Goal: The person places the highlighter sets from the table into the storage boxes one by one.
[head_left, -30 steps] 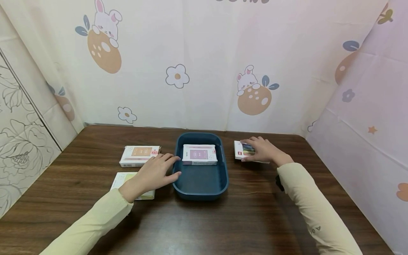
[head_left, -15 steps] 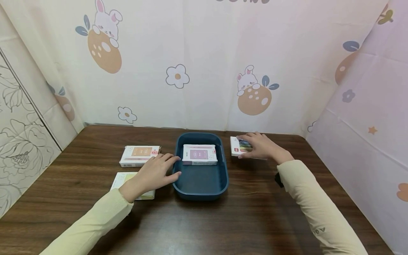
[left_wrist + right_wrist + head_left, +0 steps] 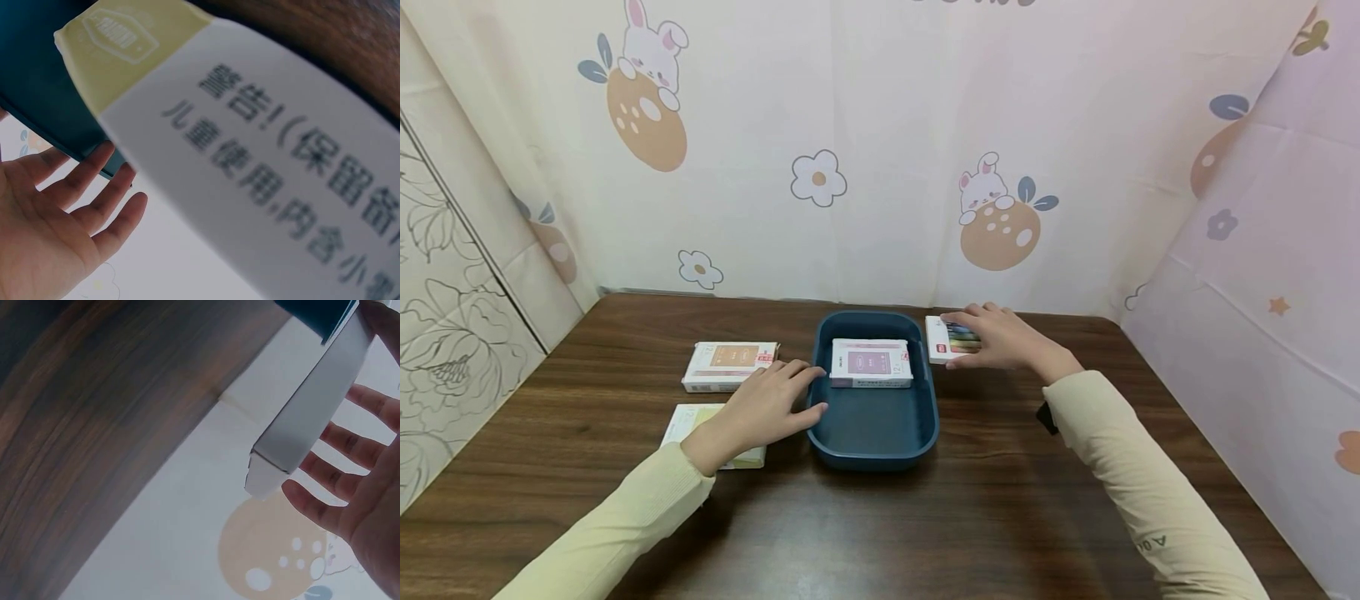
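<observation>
My right hand point(image 3: 1003, 342) grips a flat white box point(image 3: 937, 340) printed with coloured sticks, close to the right rim of a dark blue plastic bin point(image 3: 872, 461). In the right wrist view, the fingers lie along one side of this raised white box point(image 3: 312, 403). My left hand point(image 3: 763, 406) rests at the bin's left rim with its fingers spread and relaxed. Inside the bin, toward the back, lies a white box with a purple label point(image 3: 868, 363). The left wrist view shows a yellow-and-white box point(image 3: 250, 144) close beside the left hand point(image 3: 56, 225).
Left of the bin lies a white box with an orange label point(image 3: 722, 367). A yellow-and-white box point(image 3: 683, 423) sits nearer, partly hidden under the left forearm. Behind the brown wooden table point(image 3: 880, 542) hangs a printed curtain point(image 3: 895, 233).
The right hand has carried the white box leftward and slightly up, from the table's right side to beside the bin's right rim. The left hand has stayed at the left rim.
</observation>
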{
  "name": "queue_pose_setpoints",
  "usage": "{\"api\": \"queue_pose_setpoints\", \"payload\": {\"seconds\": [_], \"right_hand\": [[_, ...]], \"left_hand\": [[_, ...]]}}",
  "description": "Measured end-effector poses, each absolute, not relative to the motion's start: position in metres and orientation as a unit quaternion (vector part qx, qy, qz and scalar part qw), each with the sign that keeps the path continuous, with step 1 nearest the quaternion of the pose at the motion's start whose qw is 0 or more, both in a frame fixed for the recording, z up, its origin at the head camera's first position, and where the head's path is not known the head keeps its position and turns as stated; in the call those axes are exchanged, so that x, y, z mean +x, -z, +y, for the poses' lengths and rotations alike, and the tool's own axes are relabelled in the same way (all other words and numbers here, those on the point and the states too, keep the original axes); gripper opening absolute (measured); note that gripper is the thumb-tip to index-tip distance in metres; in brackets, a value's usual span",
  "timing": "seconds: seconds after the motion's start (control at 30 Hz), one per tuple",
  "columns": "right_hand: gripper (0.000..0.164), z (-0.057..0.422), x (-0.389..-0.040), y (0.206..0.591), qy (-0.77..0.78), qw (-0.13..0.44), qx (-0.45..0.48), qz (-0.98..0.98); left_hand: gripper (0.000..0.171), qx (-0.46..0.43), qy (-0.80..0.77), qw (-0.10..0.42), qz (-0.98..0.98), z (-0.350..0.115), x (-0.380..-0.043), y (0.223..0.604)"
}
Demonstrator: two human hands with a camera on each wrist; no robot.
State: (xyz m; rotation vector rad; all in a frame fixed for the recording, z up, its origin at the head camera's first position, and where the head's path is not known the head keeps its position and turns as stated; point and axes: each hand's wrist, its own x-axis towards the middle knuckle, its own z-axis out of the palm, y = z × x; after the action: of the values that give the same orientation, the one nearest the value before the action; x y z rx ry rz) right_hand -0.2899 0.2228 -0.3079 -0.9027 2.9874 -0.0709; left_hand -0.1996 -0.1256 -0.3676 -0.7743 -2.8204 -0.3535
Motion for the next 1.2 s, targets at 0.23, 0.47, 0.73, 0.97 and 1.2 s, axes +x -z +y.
{"api": "queue_pose_setpoints", "payload": {"seconds": [0.23, 0.47, 0.73, 0.97, 1.2], "right_hand": [[0.078, 0.207, -0.286, 0.303, 0.018, 0.01, -0.306, 0.952], [0.076, 0.19, -0.286, 0.303, 0.008, 0.003, -0.33, 0.944], [0.073, 0.168, -0.284, 0.305, -0.023, 0.001, -0.353, 0.936], [0.074, 0.147, -0.282, 0.306, -0.05, -0.006, -0.372, 0.927], [0.075, 0.128, -0.282, 0.307, -0.064, -0.008, -0.379, 0.923]], "left_hand": [[0.055, -0.259, 0.123, 0.095, -0.953, -0.125, -0.2, 0.367], [0.055, -0.26, 0.121, 0.095, -0.953, -0.126, -0.201, 0.368], [0.055, -0.256, 0.12, 0.092, -0.955, -0.125, -0.201, 0.368], [0.054, -0.254, 0.124, 0.09, -0.955, -0.125, -0.2, 0.367], [0.054, -0.25, 0.119, 0.085, -0.957, -0.124, -0.2, 0.367]]}}
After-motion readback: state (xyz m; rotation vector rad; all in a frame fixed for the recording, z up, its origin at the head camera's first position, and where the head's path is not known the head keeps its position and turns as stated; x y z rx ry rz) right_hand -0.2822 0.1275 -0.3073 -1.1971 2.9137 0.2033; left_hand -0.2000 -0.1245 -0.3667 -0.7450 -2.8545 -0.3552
